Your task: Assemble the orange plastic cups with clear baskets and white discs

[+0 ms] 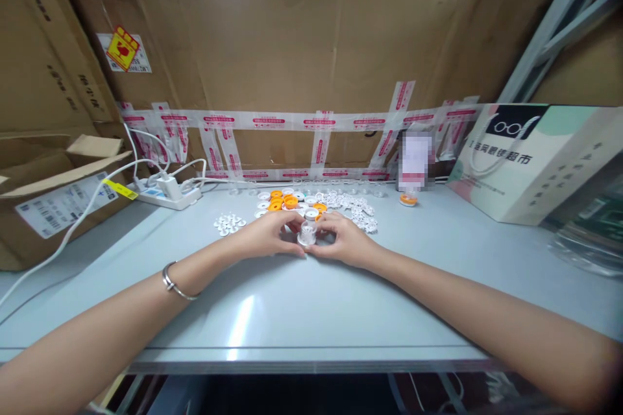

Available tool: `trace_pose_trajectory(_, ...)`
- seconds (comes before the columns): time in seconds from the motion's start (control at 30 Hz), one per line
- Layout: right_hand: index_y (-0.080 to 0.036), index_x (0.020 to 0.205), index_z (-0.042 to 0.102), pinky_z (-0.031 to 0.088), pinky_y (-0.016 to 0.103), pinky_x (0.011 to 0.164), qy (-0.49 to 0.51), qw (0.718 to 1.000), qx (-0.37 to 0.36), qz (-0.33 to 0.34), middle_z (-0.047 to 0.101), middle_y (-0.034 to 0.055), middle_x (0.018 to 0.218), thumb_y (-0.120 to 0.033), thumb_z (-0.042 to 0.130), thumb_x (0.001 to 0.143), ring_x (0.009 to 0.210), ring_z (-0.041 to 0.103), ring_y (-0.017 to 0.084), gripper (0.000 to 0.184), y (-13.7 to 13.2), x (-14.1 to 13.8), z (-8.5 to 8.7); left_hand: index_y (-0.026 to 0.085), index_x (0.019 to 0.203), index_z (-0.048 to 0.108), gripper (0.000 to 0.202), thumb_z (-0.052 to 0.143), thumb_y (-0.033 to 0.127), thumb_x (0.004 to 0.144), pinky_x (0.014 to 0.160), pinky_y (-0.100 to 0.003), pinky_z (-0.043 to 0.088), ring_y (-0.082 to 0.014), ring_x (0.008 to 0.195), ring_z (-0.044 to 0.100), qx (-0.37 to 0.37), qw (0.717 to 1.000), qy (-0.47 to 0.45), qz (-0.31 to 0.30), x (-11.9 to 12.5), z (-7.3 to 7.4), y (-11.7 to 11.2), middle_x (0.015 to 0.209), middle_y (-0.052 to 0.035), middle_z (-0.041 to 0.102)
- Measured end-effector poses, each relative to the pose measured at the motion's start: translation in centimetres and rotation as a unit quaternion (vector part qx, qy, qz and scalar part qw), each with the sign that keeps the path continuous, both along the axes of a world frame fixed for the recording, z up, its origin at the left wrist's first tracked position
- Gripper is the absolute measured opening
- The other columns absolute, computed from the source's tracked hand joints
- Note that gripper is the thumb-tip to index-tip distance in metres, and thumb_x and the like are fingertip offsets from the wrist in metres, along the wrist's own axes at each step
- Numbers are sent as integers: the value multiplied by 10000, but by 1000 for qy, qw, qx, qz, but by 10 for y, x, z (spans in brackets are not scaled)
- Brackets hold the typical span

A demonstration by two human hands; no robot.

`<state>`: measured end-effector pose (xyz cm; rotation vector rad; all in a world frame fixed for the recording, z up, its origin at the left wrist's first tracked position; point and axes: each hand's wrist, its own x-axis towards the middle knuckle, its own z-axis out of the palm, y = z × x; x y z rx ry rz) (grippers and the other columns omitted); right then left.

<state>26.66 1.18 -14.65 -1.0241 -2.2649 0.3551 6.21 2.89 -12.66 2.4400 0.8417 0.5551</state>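
Between my two hands, low over the table, is a small clear plastic cup-like piece with a white round base [307, 234]. My left hand [272, 233] closes on its left side with thumb and fingers. From the right, my right hand [343, 238] grips the same piece. Just behind my hands lie orange and white round caps [291, 201] in a loose pile. A spread of small white plastic parts [357, 209] is to the right of the caps. Another group of small white pieces [228, 224] lies left of my left hand.
Clear round pieces [379, 191] line the back of the table. A white power strip [170, 193] with cables and an open cardboard box [63, 201] are at left. An orange-based item [408, 200], a paper bag [525, 168] and a clear plastic container [591, 233] stand at right.
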Motion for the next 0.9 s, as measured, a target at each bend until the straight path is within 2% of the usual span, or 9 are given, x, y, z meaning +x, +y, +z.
trace_pose_trajectory(0.23,-168,716,664,382,322,785,25,998,-58,4,619,30,768,-374,708,675,798,523,178,214,4,2,2,138,758,570,262,690,354,671,571,-215,377,-116,632,499,-50,998,-16,43,9,-5,-2,665,23,549)
trace_pose_trajectory(0.3,-168,692,658,389,315,754,61,994,-91,-3,618,28,762,-385,708,667,779,521,172,224,4,2,5,136,782,586,240,683,329,678,583,-219,397,-119,646,524,-107,992,-55,36,9,-2,-1,685,14,574)
trace_pose_trajectory(0.37,-167,746,664,404,308,734,125,981,-148,-18,626,31,796,-381,725,637,769,534,165,248,2,0,9,135,873,603,259,677,302,688,669,-246,443,-141,738,577,-179,976,-119,23,9,4,-2,798,-19,629)
trace_pose_trajectory(0.43,-172,853,656,421,306,756,215,951,-222,-17,638,33,861,-366,739,618,798,561,159,316,-2,-3,13,137,961,601,314,679,283,694,794,-290,453,-167,866,598,-233,955,-184,16,8,11,-4,942,-57,645)
trace_pose_trajectory(0.5,-182,916,639,426,304,797,300,909,-291,11,648,29,899,-359,739,626,829,582,147,354,-7,-7,15,134,982,601,331,683,285,699,858,-321,440,-182,926,595,-253,941,-222,16,8,18,-6,998,-77,640)
trace_pose_trajectory(0.63,-168,873,653,430,289,851,397,816,-412,85,663,30,871,-384,692,702,858,603,126,278,-17,-11,17,131,936,615,306,685,315,701,821,-326,456,-185,882,604,-250,939,-234,23,9,23,-11,935,-72,651)
trace_pose_trajectory(0.7,-157,854,663,430,280,884,425,780,-447,109,667,36,877,-375,675,728,888,607,124,252,-19,-11,18,132,913,624,310,699,325,683,796,-318,460,-184,860,601,-234,943,-233,40,9,23,-11,909,-64,649)
trace_pose_trajectory(0.9,-157,831,669,445,238,893,489,731,-464,109,673,24,867,-291,694,727,857,614,97,171,-25,-13,22,142,869,625,277,696,337,685,781,-307,441,-162,820,577,-211,945,-242,62,12,25,-15,858,-42,631)
